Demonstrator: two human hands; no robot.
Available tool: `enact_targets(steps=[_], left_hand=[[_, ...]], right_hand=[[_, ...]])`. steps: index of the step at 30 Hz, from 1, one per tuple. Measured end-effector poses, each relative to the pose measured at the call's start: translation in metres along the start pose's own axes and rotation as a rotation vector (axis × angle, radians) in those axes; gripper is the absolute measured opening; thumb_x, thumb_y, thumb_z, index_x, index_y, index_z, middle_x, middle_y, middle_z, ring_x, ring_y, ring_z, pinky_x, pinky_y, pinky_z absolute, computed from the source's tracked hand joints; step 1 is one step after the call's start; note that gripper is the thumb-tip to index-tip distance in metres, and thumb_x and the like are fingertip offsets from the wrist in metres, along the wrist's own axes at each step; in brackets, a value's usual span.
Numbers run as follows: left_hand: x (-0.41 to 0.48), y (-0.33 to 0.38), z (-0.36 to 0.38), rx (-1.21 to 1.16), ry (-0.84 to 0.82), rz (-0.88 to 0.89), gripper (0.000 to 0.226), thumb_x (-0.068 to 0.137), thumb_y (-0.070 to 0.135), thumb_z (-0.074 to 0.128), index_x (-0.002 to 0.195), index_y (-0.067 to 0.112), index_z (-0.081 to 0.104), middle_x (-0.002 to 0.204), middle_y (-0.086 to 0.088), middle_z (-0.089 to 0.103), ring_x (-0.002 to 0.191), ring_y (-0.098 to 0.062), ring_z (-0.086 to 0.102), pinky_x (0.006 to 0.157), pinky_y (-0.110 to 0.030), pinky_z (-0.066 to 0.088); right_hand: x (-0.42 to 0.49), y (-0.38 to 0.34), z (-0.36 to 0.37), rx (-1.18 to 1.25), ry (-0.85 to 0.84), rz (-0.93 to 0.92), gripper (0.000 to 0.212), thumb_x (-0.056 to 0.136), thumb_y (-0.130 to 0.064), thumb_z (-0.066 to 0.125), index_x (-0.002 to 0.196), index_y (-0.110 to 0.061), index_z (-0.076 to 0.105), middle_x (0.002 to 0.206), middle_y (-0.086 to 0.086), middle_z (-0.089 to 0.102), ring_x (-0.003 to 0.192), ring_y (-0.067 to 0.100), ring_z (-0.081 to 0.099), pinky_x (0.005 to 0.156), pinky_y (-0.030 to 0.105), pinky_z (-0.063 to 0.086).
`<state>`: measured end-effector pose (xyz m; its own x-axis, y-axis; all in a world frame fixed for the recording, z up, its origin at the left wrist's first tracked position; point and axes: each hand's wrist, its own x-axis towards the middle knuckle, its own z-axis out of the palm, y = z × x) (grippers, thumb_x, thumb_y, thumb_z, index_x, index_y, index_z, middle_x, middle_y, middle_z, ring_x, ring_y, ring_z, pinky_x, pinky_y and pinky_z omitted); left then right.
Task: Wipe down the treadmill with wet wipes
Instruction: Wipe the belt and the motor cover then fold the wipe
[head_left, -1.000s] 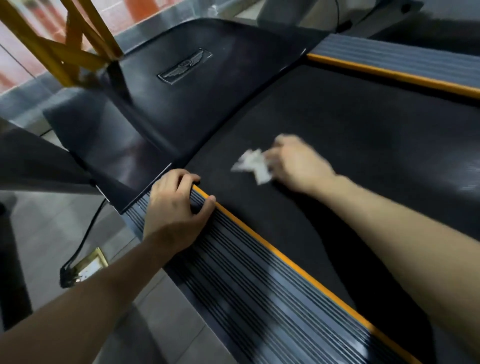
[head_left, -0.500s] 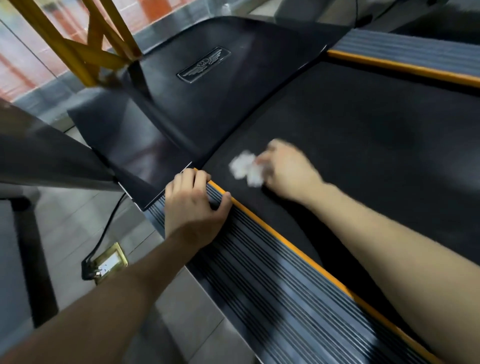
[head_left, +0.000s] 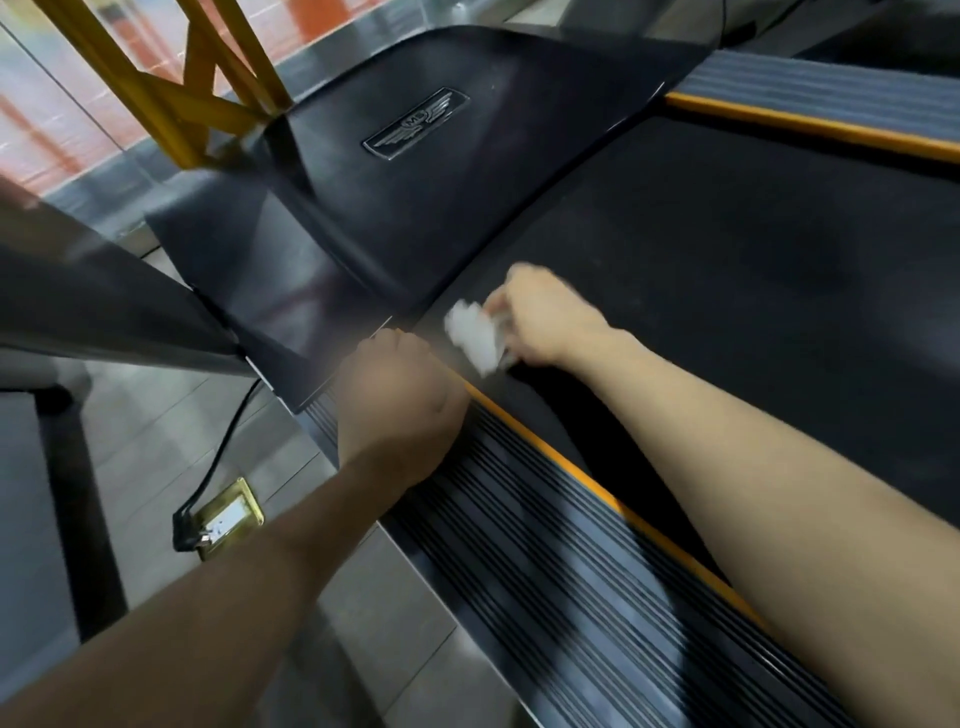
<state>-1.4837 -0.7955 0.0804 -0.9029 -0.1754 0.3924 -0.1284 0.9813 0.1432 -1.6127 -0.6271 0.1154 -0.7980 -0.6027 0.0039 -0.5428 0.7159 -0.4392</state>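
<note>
The treadmill is seen from above through the head camera. Its black belt (head_left: 727, 270), matt and a little grainy, fills the right half of the picture. In front of the belt sits the glossy black motor cover (head_left: 363, 208), which carries a winged emblem (head_left: 415, 122). On each side of the belt runs a ribbed rail with an orange strip on its inner edge. The left rail (head_left: 545, 561) goes from the middle down to the bottom right, and the right rail (head_left: 831, 88) crosses the top right corner. Behind the cover stands a yellow frame (head_left: 171, 88). The floor (head_left: 145, 431) to the left of the treadmill is of grey tiles.

The right hand (head_left: 553, 325) is at the front left corner of the belt, close to the edge of the motor cover and near the orange strip (head_left: 597, 491). Its fingers are curled round a crumpled white wet wipe (head_left: 475, 335), which sticks out to the left of the hand, down at the belt surface. To the right of this hand the belt stretches wide as far as the right rail.

The left hand (head_left: 400, 405) rests on the front end of the left rail, where the rail meets the cover. It is blurred, so I cannot tell whether its fingers lie flat or hook over the edge.

A brass socket box (head_left: 231, 514) is sunk in the floor. A black cable (head_left: 227, 436) runs from it up toward the treadmill.
</note>
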Motion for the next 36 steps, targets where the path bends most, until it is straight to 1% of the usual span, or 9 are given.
enact_targets(steps=[3,8,14,19,23,26,28,31,36], left_hand=[[-0.002,-0.002,-0.001,-0.003,-0.005,-0.007,0.042,0.087,0.05,0.057,0.111,0.016,0.061,0.108,-0.001,0.056,0.102,-0.028,0.052,0.094,-0.046,0.043],[-0.001,-0.003,-0.002,0.016,-0.021,-0.011,0.043,0.088,0.05,0.056,0.114,0.016,0.061,0.11,-0.001,0.055,0.105,-0.028,0.052,0.098,-0.046,0.042],[0.003,-0.002,-0.002,0.013,-0.049,-0.023,0.043,0.092,0.052,0.057,0.118,0.018,0.061,0.115,0.0,0.054,0.112,-0.024,0.05,0.106,-0.044,0.039],[0.002,0.0,-0.005,0.142,-0.106,0.006,0.044,0.099,0.051,0.045,0.115,0.013,0.059,0.115,-0.01,0.056,0.11,-0.035,0.053,0.098,-0.051,0.044],[-0.01,0.03,-0.025,0.285,-0.325,-0.016,0.064,0.101,0.058,0.023,0.125,0.011,0.059,0.132,-0.018,0.058,0.121,-0.042,0.054,0.101,-0.056,0.047],[-0.047,0.09,-0.057,0.154,-0.423,0.055,0.076,0.095,0.079,0.032,0.141,0.022,0.057,0.145,-0.014,0.052,0.134,-0.039,0.05,0.109,-0.053,0.045],[-0.076,0.136,-0.082,0.049,-0.542,0.126,0.09,0.084,0.094,0.037,0.147,0.032,0.052,0.15,-0.012,0.047,0.138,-0.037,0.048,0.11,-0.051,0.046],[-0.103,0.19,-0.108,0.09,-0.84,0.191,0.126,0.06,0.109,0.044,0.16,0.034,0.034,0.156,-0.016,0.044,0.139,-0.04,0.05,0.108,-0.05,0.05],[-0.128,0.22,-0.105,0.38,-1.046,0.256,0.165,0.047,0.107,0.06,0.167,0.02,-0.012,0.17,-0.036,-0.002,0.155,-0.059,0.013,0.121,-0.062,0.034]], right_hand=[[-0.001,0.003,0.008,-0.066,0.171,0.2,0.025,0.096,-0.011,0.062,0.118,-0.014,0.073,0.122,0.007,0.048,0.113,0.032,0.055,0.087,0.039,0.051],[-0.09,0.016,0.003,0.066,-0.075,-0.154,0.027,0.092,-0.017,0.064,0.111,-0.028,0.08,0.092,-0.004,0.046,0.085,0.02,0.056,0.076,0.036,0.048],[-0.153,0.102,-0.026,-0.08,0.303,0.396,0.014,0.091,-0.016,0.064,0.096,-0.022,0.076,0.09,0.002,0.043,0.081,0.034,0.058,0.069,0.039,0.046],[-0.214,0.068,-0.017,0.045,0.032,0.129,0.029,0.097,-0.019,0.069,0.118,-0.037,0.078,0.096,-0.003,0.047,0.085,0.021,0.058,0.077,0.04,0.052],[-0.267,0.093,-0.039,-0.033,0.069,0.364,0.022,0.095,-0.017,0.067,0.102,-0.035,0.078,0.092,-0.001,0.046,0.087,0.028,0.058,0.075,0.04,0.051],[-0.323,0.104,-0.032,-0.114,0.263,0.574,0.02,0.088,-0.011,0.066,0.098,-0.024,0.077,0.085,0.001,0.044,0.084,0.034,0.058,0.069,0.042,0.052],[-0.356,0.095,-0.026,-0.046,0.223,0.505,0.023,0.093,-0.016,0.068,0.102,-0.035,0.079,0.089,-0.001,0.044,0.083,0.03,0.057,0.072,0.041,0.053],[-0.395,0.097,-0.042,0.04,0.071,0.343,0.021,0.098,-0.026,0.075,0.11,-0.043,0.081,0.091,-0.006,0.05,0.082,0.019,0.059,0.075,0.037,0.049],[-0.461,0.126,-0.064,-0.048,0.09,0.634,0.021,0.099,-0.029,0.073,0.109,-0.045,0.081,0.092,-0.003,0.053,0.086,0.025,0.061,0.072,0.036,0.05]])
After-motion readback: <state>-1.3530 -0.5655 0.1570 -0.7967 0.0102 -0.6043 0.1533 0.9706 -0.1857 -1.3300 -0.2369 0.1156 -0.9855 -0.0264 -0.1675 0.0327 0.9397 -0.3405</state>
